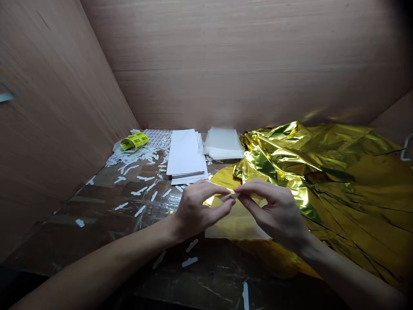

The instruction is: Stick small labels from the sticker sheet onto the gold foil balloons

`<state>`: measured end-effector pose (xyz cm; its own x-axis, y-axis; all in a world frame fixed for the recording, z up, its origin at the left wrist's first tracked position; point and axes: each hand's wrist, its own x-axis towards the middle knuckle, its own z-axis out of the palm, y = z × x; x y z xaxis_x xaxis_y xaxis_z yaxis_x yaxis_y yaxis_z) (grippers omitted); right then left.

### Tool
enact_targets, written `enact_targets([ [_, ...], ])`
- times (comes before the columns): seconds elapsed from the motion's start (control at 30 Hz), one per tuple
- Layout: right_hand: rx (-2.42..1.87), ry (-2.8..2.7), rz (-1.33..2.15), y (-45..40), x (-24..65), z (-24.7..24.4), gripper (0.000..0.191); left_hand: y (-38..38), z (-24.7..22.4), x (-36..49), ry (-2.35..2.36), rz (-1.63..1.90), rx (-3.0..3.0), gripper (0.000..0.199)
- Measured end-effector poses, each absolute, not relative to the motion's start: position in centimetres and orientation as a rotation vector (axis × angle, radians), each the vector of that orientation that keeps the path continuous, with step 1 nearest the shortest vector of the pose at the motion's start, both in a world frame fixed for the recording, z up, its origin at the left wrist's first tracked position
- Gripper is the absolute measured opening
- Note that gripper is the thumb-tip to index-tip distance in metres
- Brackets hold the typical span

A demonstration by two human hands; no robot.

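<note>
Both hands meet over a translucent sheet [237, 221] that lies on gold foil [348, 185]. My left hand [201, 206] pinches one end of a small white piece [229, 196] between thumb and fingers. From the other side, my right hand [274, 211] has thumb and forefinger closed on the same piece. Fingers cover much of it, so its exact kind cannot be made out. The foil is crumpled behind and to the right of my right hand.
A stack of white cards [185, 153] stands behind my left hand, beside a pile of clear plastic sleeves [223, 143]. Yellow labels [134, 141] curl at the back left near a printed sheet [158, 137]. Small white paper scraps [140, 211] litter the brown tabletop [106, 232]. Wooden panels [245, 60] enclose it.
</note>
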<state>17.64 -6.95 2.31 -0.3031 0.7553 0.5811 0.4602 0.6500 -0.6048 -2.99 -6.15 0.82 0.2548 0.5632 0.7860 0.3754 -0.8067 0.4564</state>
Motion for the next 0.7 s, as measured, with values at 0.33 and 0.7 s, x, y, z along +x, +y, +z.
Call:
enact_targets([
  [0.33, -0.967, -2.041, 0.486, -6.9, 17.8, 2.1, 0.007, -6.2, 0.2, -2.8, 0.833, 1.464, 2.454, 0.002],
  [0.7, -0.962, -2.136, 0.156, -6.6, 17.8, 0.6, 0.016, -6.3, 0.0, -2.5, 0.916, 1.266, 2.364, 0.009],
])
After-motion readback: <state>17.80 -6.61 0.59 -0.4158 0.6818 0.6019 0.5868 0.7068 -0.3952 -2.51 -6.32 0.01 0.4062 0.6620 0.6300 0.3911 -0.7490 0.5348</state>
